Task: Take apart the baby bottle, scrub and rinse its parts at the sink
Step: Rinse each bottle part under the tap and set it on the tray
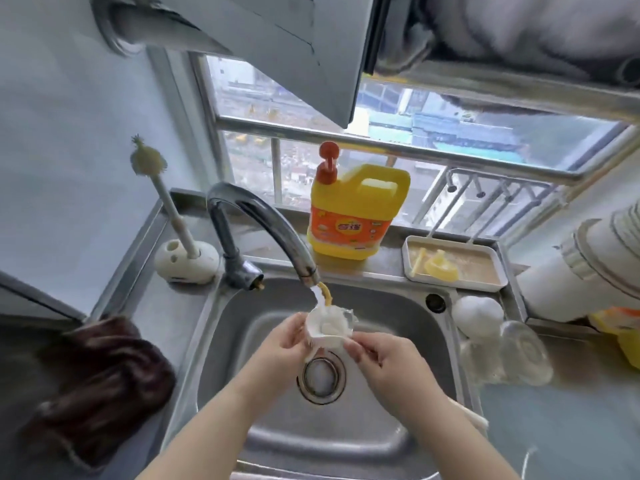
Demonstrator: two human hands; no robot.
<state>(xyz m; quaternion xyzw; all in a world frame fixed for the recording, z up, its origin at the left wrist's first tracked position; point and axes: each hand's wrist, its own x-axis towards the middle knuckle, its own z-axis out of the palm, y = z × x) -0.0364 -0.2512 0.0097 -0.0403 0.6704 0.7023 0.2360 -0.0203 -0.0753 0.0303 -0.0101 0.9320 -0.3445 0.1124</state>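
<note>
Both hands pinch the white bottle part [329, 327] under the faucet [263, 230] stream: left hand [287, 337] at its nine o'clock rim, right hand [384, 355] at four, above the sink [398, 306] drain [322, 375].

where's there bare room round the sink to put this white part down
Bare steel lies on the left rim, between the brush stand and the brown cloth. The tray has room right of its yellow pieces. The right rim is crowded by the glass and white dome.

White bottle part [329, 328] under running tap [263, 223]
</note>
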